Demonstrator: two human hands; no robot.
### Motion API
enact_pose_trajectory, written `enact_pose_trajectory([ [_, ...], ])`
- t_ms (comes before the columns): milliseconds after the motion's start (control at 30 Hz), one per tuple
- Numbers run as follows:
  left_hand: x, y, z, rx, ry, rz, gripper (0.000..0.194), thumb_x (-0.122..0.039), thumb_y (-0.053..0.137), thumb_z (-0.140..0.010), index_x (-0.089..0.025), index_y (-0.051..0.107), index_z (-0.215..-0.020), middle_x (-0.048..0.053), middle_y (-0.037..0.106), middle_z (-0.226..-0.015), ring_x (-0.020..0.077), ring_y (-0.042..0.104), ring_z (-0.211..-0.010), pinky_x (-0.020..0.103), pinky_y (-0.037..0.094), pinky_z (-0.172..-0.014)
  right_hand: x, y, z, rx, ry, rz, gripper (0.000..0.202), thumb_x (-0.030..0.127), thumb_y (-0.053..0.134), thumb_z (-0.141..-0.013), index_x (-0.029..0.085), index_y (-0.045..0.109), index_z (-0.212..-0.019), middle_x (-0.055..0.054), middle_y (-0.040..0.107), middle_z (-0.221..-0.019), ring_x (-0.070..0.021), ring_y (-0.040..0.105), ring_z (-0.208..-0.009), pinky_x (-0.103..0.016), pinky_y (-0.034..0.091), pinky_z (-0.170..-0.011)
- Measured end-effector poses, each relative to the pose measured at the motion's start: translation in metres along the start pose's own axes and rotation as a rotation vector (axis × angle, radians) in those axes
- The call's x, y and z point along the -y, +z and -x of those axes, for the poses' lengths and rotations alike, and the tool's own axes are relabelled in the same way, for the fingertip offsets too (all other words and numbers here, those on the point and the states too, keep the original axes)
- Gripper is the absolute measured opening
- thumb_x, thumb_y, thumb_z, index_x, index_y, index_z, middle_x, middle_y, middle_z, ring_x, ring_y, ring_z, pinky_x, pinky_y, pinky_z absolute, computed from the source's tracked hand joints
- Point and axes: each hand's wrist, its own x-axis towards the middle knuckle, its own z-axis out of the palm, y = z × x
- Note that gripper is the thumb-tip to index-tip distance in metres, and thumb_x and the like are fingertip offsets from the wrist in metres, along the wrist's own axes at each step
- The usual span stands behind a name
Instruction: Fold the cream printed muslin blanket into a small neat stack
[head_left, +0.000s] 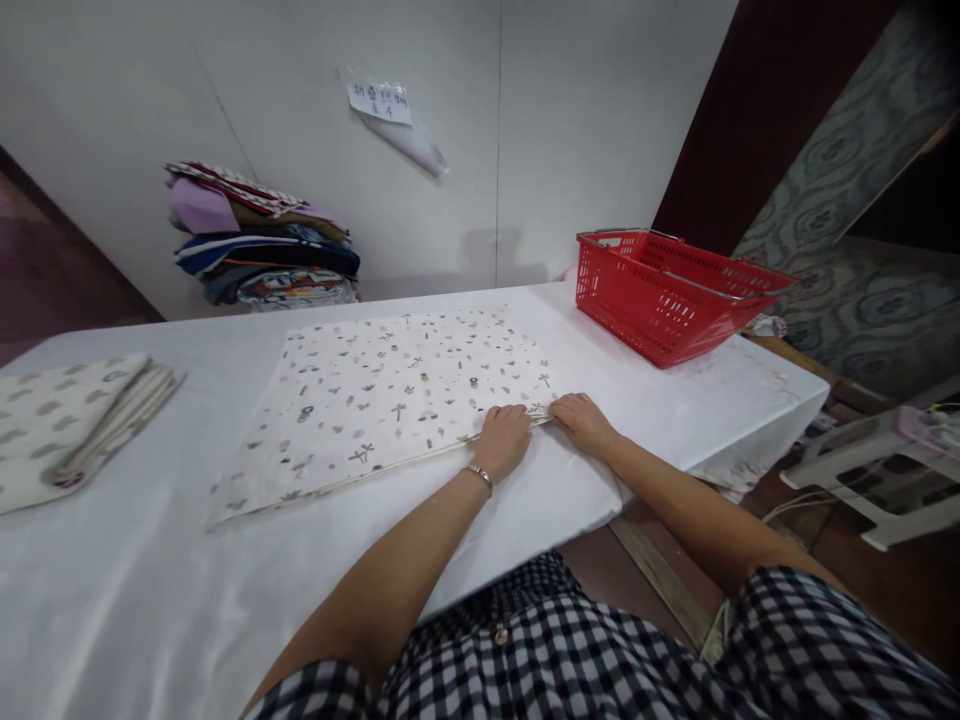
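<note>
A white cloth (420,385) with small printed figures lies folded flat in layers on the table. My left hand (504,438), with a bracelet at the wrist, grips its near edge close to the right corner. At that corner my right hand (583,422) has its fingers closed on the cloth's edge. The two hands are close together, a small stretch of layered edge showing between them. The fingertips are partly hidden.
The table (480,545) has a white cover. A folded patterned cloth (67,420) lies at the left, and a red basket (675,300) stands back right. Stacked fabrics (262,240) sit by the wall under a taped paper sign (381,103). A stool (885,460) is at the right.
</note>
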Motion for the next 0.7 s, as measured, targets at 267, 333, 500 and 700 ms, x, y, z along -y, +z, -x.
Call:
enact_pose_trajectory([
  [267,0.000,-0.001,0.001,-0.039,0.056,-0.115,0.025,-0.009,0.034,-0.089,-0.018,0.057,-0.093,0.009,0.057,-0.113,0.0237,0.047,-0.106,0.039,0.035,-0.088,-0.003,-0.002,0.001,0.015,-0.033,-0.039,0.022,0.024,0.043,-0.095,0.017,0.062,-0.104,-0.010,0.063,-0.107,-0.0207,0.053,-0.099,-0.031,0.035,-0.082],
  [333,0.001,-0.002,0.003,-0.047,0.091,-0.104,0.024,-0.009,0.035,-0.089,-0.018,0.057,-0.091,0.009,0.057,-0.108,0.0232,0.047,-0.104,0.038,0.035,-0.086,-0.001,0.000,0.002,0.026,-0.019,-0.035,0.021,0.023,0.045,-0.094,0.017,0.062,-0.105,-0.010,0.063,-0.109,-0.0210,0.052,-0.100,-0.032,0.036,-0.083],
  [500,0.003,-0.001,0.005,-0.018,0.107,-0.105,0.026,-0.006,0.034,-0.088,-0.018,0.058,-0.089,0.009,0.057,-0.095,0.0222,0.049,-0.094,0.039,0.035,-0.084,0.001,0.004,0.002,0.031,-0.002,-0.021,0.025,0.021,0.049,-0.091,0.018,0.060,-0.113,-0.010,0.062,-0.111,-0.0223,0.052,-0.101,-0.033,0.036,-0.084],
  [700,0.004,0.003,0.004,-0.010,0.107,-0.119,0.025,-0.007,0.034,-0.088,-0.017,0.057,-0.091,0.009,0.058,-0.091,0.0220,0.051,-0.090,0.039,0.036,-0.083,0.006,0.007,-0.002,-0.040,-0.079,-0.044,0.022,0.019,0.050,-0.090,0.018,0.062,-0.109,-0.009,0.062,-0.110,-0.0220,0.052,-0.100,-0.033,0.035,-0.083],
])
